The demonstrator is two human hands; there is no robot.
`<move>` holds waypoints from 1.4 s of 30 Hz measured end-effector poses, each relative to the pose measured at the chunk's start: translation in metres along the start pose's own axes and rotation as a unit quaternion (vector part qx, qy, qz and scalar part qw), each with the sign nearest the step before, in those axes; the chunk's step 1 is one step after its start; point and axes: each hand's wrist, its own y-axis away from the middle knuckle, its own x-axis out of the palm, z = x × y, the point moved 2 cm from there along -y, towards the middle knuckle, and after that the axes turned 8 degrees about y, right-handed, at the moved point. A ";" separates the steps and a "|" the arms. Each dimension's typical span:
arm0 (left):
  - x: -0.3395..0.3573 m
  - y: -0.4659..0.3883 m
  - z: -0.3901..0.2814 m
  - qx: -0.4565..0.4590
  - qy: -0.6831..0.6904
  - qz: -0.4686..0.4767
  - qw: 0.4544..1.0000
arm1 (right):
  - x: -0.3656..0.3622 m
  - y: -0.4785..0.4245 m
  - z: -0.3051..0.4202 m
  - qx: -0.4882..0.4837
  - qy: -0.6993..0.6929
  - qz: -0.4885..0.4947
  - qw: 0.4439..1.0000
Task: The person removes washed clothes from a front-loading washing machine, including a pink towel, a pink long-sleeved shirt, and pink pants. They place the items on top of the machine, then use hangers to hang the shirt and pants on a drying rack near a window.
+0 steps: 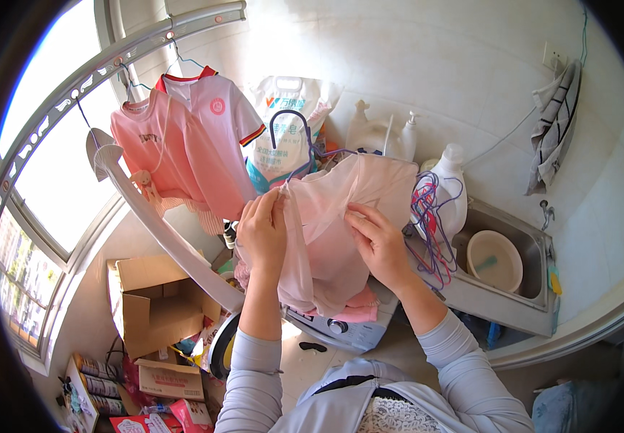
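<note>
A thin, sheer pale pink garment [333, 238] hangs in front of me on a purple clothes hanger [310, 146], whose dark hook points up. My left hand [262, 230] pinches the cloth near the hanger's left end. With thumb and fingers, my right hand [377, 241] grips the fabric around the middle of the garment. Behind and below it, folded pink cloth [363, 308] lies on a washing machine [339, 330]. The garment hides most of the machine's top.
A pink sweatshirt [168, 146] and a white polo shirt [212, 108] hang from a metal rail [95, 70]. Tangled hangers [432, 227] lie beside a white detergent bottle [451, 184]. A basin [495, 260] sits in the sink [539, 270]. Lower left stands an open cardboard box [152, 319].
</note>
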 end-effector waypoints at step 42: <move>-0.095 -0.065 -0.029 0.182 0.053 -0.147 0.971 | -0.083 -0.057 0.076 -0.034 0.032 -0.259 0.965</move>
